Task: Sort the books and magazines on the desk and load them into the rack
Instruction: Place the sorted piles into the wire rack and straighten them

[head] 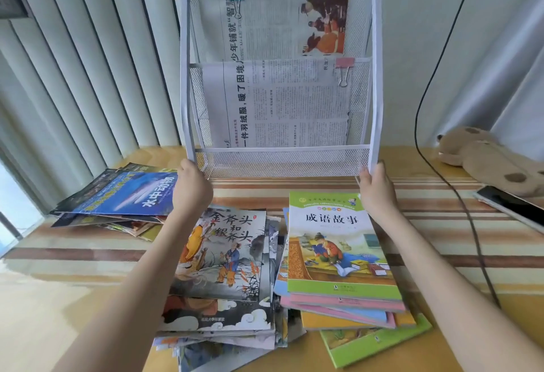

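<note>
A white wire-mesh rack [279, 162] stands upright at the back of the desk. Its upper pocket holds a newspaper [273, 24] with a blue clip, its middle pocket another newspaper [279, 103] with a pink clip; the bottom pocket holds nothing. My left hand [191, 186] grips the rack's lower left leg, my right hand [375, 186] the lower right leg. In front lie three piles: blue magazines [123, 198] at left, picture books [223, 257] in the middle, green-covered story books [338, 248] at right.
A brown plush toy [488, 156] and a phone [512, 206] lie at the right. A black cable [459, 204] runs down across the desk's right side. Vertical blinds [82, 62] hang at left. The striped desk [73, 254] shows between the piles.
</note>
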Demonstrator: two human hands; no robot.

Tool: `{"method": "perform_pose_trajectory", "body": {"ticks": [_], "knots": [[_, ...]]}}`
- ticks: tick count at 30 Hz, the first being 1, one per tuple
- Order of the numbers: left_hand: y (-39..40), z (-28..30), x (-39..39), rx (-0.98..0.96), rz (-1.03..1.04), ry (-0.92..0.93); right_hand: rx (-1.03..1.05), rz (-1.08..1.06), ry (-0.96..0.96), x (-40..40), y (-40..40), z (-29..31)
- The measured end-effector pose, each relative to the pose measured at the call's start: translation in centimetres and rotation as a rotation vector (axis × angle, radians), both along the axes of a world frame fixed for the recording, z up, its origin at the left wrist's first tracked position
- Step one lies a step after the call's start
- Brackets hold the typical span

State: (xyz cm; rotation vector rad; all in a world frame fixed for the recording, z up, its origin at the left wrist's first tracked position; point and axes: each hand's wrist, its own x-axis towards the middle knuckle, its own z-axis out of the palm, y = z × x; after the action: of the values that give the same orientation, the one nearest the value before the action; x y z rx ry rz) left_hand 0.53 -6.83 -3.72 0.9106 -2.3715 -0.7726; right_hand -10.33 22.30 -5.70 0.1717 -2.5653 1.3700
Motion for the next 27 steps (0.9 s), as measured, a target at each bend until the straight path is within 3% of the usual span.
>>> {"method": "perform_pose_trajectory", "body": {"ticks": [12, 16, 19, 21, 24, 27], "knots": [[2.5, -0.5, 4.4, -0.027, -0.047, -0.021, 0.017, -0.053, -0.018, 5.6, 3.5, -0.6], [3.0, 0.0, 5.3, 0.079, -0.042, -0.106, -0.038, -0.048, -0.11, 5.8, 3.9, -0.4], [6.2, 0.5, 7.6, 0.09, -0.077, 0.012, -0.068, -0.122, -0.201, 7.4, 5.1, -0.7], [10.1, 0.6, 9.1, 0.017, -0.223, 0.075, -0.073, -0.117, -0.285, 9.1, 6.0, -1.2], [16.3, -0.8, 9.0, -0.005, -0.569, -0.117, -0.088, 0.018, -0.523, 10.8, 6.7, -2.0], [20.3, -2.9, 8.0, -0.148, -0.648, -0.38, -0.114, 0.094, -0.612, 11.3, 6.2, -1.9]]}}
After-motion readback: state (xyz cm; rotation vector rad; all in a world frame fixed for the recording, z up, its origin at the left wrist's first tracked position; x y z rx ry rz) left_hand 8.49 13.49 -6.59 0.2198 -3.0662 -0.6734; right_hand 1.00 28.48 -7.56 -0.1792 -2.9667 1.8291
